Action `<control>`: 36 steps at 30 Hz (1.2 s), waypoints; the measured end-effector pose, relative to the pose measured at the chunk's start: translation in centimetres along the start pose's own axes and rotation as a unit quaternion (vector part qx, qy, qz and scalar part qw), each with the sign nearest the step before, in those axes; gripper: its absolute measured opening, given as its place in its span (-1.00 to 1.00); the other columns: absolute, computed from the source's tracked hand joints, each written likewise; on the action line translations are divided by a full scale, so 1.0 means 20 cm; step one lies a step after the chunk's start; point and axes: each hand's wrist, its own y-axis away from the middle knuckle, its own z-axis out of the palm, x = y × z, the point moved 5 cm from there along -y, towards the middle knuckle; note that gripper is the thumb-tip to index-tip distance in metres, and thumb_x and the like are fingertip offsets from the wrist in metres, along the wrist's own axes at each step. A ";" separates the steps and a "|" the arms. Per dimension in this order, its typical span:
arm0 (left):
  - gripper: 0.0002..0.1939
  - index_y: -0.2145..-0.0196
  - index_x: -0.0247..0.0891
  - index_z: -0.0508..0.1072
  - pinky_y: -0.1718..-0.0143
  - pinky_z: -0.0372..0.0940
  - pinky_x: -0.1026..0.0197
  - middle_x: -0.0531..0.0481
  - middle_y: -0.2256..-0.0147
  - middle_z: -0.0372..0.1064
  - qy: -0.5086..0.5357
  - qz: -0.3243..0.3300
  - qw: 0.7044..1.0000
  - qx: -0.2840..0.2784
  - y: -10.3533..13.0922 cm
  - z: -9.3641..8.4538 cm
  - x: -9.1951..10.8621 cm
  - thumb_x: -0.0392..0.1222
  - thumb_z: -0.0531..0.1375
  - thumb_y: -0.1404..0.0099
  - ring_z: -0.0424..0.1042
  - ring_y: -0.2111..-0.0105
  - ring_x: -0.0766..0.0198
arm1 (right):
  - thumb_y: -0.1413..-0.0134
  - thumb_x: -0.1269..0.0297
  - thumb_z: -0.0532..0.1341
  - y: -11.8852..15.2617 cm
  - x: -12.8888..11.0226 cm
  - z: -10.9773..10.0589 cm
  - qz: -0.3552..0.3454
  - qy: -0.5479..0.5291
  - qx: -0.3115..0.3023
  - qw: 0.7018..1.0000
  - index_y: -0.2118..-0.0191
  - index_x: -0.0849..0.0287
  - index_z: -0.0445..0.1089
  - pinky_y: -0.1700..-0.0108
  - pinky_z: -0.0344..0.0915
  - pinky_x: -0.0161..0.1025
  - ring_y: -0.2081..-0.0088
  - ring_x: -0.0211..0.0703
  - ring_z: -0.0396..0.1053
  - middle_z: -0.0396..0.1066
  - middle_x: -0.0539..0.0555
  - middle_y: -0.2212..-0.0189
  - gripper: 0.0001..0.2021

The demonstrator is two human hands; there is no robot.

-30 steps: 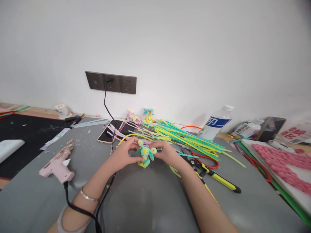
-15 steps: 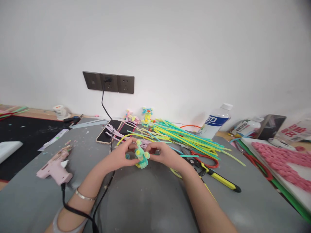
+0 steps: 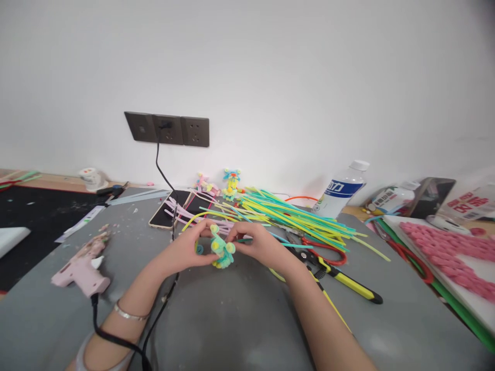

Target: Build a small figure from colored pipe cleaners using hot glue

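Note:
A small figure of coiled pipe cleaners (image 3: 221,251), mint green and yellow, is held above the grey table between both hands. My left hand (image 3: 192,246) pinches its left side with thumb and fingers. From the right, my right hand (image 3: 253,246) closes its thumb and fingertips at the figure's upper right; the exact contact is partly hidden. A small teal coil (image 3: 199,249) shows by the left palm. Behind the hands lie loose lilac pipe cleaners (image 3: 181,212) and a heap of yellow and teal pipe cleaners (image 3: 294,214).
A pink glue gun (image 3: 83,273) with a black cord lies at left. Yellow-handled pliers (image 3: 351,286) and red-handled scissors (image 3: 328,256) lie at right. Two finished figures (image 3: 231,184) stand by the wall. A bottle (image 3: 342,190), a phone (image 3: 160,214) and a pink fuzzy piece (image 3: 444,247) are around.
The whole view has shifted slightly, with things appearing a little further left. Both hands still hold the figure, which looks slightly turned.

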 end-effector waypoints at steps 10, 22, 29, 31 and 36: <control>-0.36 -0.13 -0.16 0.16 0.00 0.32 0.08 -0.08 0.09 0.46 0.100 -0.026 0.995 0.014 -0.02 0.02 -0.05 -0.15 0.34 -0.16 0.43 -0.04 0.07 | -0.15 0.44 0.18 -0.01 0.03 0.00 -0.004 0.009 -0.003 1.000 0.35 0.19 0.45 0.20 0.25 -0.31 0.32 -0.21 0.31 0.45 0.01 0.37 -0.89; -0.07 -0.35 -0.16 -0.04 -0.03 0.33 0.04 0.03 0.25 0.45 0.123 -0.022 0.992 0.036 -0.02 0.01 -0.04 -0.19 0.36 -0.16 0.47 0.11 0.14 | -0.22 0.28 0.19 0.00 0.04 0.01 0.030 -0.011 -0.035 0.999 0.31 0.21 0.49 0.21 0.26 -0.27 0.30 -0.16 0.32 0.46 0.04 0.37 -0.83; 0.11 -0.43 -0.06 -0.27 -0.07 0.30 0.02 0.06 0.24 0.42 0.141 0.004 0.988 0.055 -0.02 0.01 -0.04 -0.21 0.37 -0.15 0.47 0.12 0.18 | -0.23 0.27 0.18 0.00 0.03 0.01 0.032 -0.019 -0.040 0.998 0.30 0.21 0.50 0.25 0.24 -0.29 0.33 -0.18 0.29 0.46 0.04 0.37 -0.83; 0.11 -0.43 -0.06 -0.24 -0.05 0.31 0.03 0.04 0.23 0.42 0.134 0.004 0.989 0.063 -0.03 0.01 -0.04 -0.21 0.37 -0.13 0.47 0.12 0.16 | -0.22 0.29 0.19 0.00 0.03 0.01 0.037 -0.020 -0.043 0.998 0.31 0.21 0.49 0.26 0.23 -0.30 0.33 -0.19 0.29 0.43 0.03 0.40 -0.84; 0.00 -0.42 -0.13 -0.18 0.01 0.33 0.09 0.03 0.25 0.41 0.113 -0.008 0.993 0.024 -0.02 0.02 -0.03 -0.20 0.32 -0.20 0.44 0.12 0.17 | -0.22 0.32 0.18 0.00 0.03 0.01 0.027 -0.029 -0.048 0.998 0.35 0.21 0.44 0.27 0.20 -0.31 0.35 -0.22 0.25 0.40 0.01 0.39 -0.85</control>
